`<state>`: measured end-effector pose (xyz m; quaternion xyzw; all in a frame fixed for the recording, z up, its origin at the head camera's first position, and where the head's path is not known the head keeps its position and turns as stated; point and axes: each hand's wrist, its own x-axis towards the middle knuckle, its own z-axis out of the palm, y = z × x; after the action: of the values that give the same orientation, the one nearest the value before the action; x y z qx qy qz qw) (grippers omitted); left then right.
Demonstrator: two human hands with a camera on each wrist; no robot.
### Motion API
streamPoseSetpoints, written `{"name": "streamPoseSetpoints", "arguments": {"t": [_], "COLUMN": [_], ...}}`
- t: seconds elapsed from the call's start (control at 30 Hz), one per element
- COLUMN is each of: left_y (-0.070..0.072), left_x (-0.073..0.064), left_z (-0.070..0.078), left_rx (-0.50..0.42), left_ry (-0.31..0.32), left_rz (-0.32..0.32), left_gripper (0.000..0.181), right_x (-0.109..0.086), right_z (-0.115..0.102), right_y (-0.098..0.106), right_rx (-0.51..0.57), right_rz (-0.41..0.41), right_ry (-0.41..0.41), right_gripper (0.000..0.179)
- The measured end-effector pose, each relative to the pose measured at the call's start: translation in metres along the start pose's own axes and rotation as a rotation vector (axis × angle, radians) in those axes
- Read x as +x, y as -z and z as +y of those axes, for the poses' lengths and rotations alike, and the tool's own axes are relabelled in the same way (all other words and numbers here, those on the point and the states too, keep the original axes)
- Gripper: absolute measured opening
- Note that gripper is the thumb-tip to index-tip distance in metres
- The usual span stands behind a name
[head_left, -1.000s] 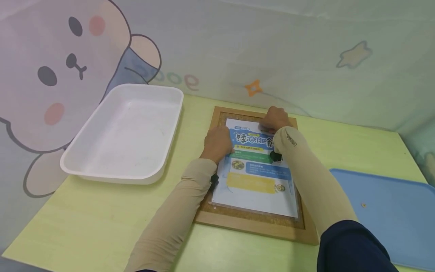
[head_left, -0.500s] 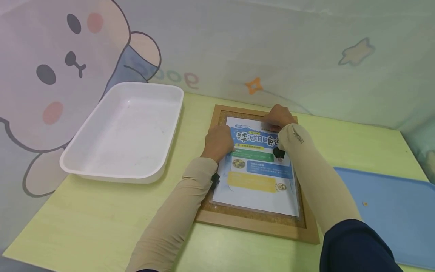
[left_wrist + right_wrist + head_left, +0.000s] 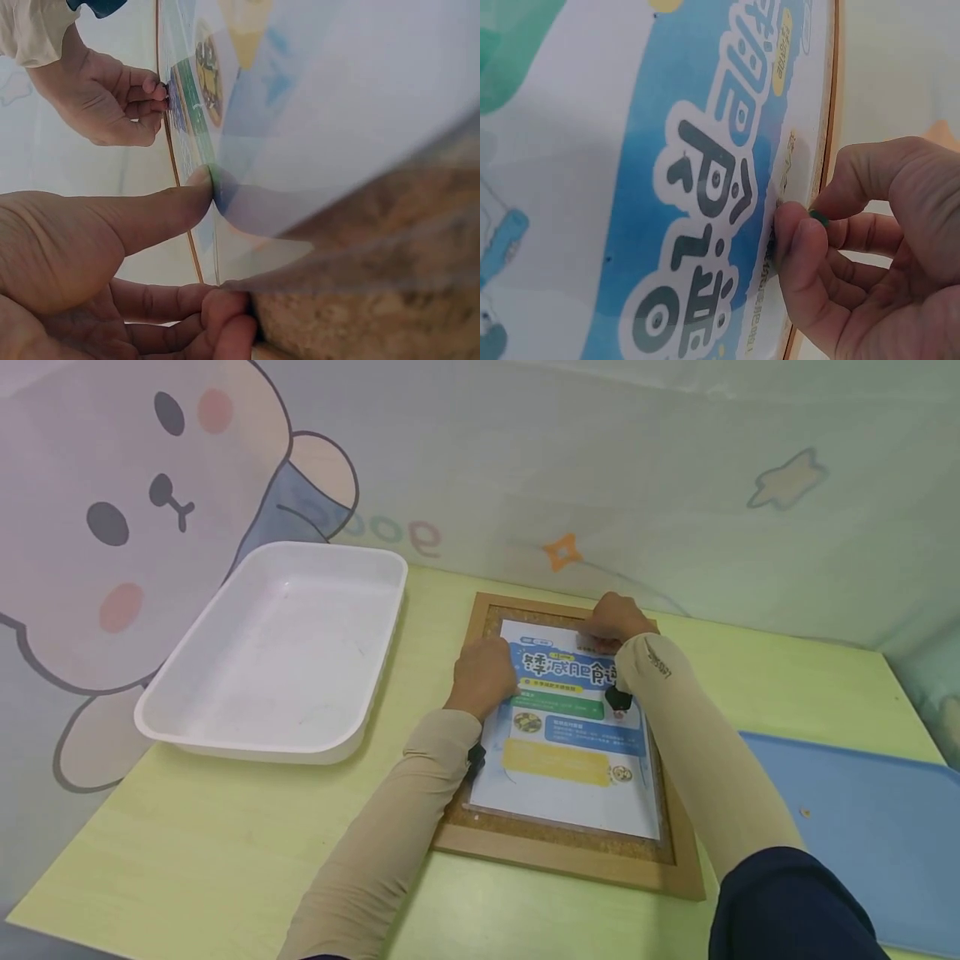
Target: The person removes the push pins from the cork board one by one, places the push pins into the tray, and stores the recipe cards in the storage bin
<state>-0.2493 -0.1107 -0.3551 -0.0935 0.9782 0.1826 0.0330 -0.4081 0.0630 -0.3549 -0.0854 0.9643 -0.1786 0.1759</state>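
Note:
A printed poster [image 3: 555, 764] in a clear plastic sleeve lies on a wood-framed cork board [image 3: 570, 860]. My left hand [image 3: 483, 677] holds the poster at its left edge. In the left wrist view, the thumb [image 3: 161, 217] presses on the sleeve's face, with the other fingers curled at its edge beside bare cork [image 3: 360, 300]. My right hand [image 3: 617, 620] is at the top right of the poster. In the right wrist view, its thumb and fingers pinch a small green pushpin [image 3: 819, 217], mostly hidden by the fingertips, right at the sheet's upper margin.
A white plastic tray [image 3: 322, 756] stands to the left on the pale green table [image 3: 247, 843]. To the right, a blue tray [image 3: 862, 843] holds one tiny brass-coloured piece [image 3: 805, 812]. A printed cloth backdrop [image 3: 480, 460] hangs behind the table.
My right hand has shifted slightly to the right along the top of the poster. The left hand keeps its place, and the poster and board lie as before.

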Motion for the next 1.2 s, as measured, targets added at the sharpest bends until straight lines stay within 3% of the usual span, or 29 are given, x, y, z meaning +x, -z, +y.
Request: {"name": "streamPoseSetpoints", "arguments": {"t": [0.63,0.83,1.2], "left_y": [0.000,0.000,-0.001], "left_x": [0.000,0.000,0.001], "left_z": [0.000,0.002,0.001], "left_rx": [0.005,0.009,0.000], "left_ry": [0.005,0.016,0.020], "left_rz": [0.005,-0.007,-0.015], "left_gripper": [0.046,0.047,0.043], "right_x": [-0.010,-0.013,-0.025], "right_z": [0.001,0.000,0.006], "right_y": [-0.001,0.000,0.003], "right_rx": [-0.036,0.009,0.132], "right_rz": [0.043,0.042,0.045], "right_ry": [0.115,0.114,0.145], "right_gripper": [0.034,0.035,0.020]}}
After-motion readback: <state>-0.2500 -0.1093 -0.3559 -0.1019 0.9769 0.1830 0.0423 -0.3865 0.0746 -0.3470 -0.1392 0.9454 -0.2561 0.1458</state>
